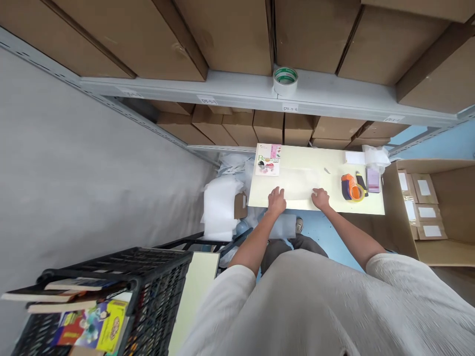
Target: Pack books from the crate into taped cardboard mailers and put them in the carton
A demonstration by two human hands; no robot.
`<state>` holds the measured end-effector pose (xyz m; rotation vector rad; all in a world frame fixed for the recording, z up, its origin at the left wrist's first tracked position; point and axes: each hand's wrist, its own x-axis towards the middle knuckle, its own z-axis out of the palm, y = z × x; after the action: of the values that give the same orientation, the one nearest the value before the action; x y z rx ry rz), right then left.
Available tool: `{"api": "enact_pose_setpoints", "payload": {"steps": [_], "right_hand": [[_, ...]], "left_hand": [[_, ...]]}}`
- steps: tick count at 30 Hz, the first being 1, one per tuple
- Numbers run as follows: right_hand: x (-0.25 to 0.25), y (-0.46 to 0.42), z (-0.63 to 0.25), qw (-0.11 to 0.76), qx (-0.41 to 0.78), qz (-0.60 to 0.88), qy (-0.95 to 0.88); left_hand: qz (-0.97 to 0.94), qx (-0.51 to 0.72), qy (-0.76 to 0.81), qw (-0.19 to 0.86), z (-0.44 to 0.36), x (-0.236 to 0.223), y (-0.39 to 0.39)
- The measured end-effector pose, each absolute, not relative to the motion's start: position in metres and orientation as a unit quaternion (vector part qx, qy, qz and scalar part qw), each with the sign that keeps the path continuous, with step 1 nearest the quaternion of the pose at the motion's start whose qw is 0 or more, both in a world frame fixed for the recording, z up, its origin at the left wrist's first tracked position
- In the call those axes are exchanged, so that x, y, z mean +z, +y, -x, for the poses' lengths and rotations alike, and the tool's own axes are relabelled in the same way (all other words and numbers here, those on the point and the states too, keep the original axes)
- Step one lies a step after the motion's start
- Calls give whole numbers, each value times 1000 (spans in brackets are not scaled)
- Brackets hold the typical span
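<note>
A thin, translucent white packing foam sheet (300,182) lies flat on the pale yellow table (319,159). My left hand (276,200) is at its near left corner, fingers curled onto the edge. At the near right corner, my right hand (320,198) has its fingers closed on the sheet's edge. A book (267,160) with "Beautiful" on its cover rests beyond my left hand. To the right of my right hand are an orange tape dispenser (348,184) with a roll of tape and a black and yellow utility knife (360,182).
A purple label pack (373,180) and a white card stack (355,157) sit at the table's right. More foam sheets (219,205) hang at left. A black crate (156,291) holds books. A large carton (458,205) contains small boxes. Tape (285,87) sits on the shelf.
</note>
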<state>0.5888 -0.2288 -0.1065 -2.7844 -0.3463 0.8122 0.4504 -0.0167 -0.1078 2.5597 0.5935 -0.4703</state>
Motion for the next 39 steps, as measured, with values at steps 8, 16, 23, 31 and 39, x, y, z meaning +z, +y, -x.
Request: {"api": "enact_pose_setpoints", "payload": {"steps": [8, 16, 23, 31, 39], "right_hand": [[-106, -247, -586, 86, 299, 941, -132], [-102, -217, -569, 119, 225, 931, -261], [-114, -186, -558, 85, 292, 909, -284], [-107, -175, -550, 42, 281, 923, -261], [-99, -127, -558, 50, 276, 946, -164]], "left_hand": [[-925, -249, 213, 191, -442, -103, -26], [-921, -273, 190, 201, -442, -100, -15], [-924, -215, 264, 172, -449, -105, 33], [-939, -221, 222, 143, -423, -106, 58], [-949, -167, 161, 214, -435, -112, 90]]}}
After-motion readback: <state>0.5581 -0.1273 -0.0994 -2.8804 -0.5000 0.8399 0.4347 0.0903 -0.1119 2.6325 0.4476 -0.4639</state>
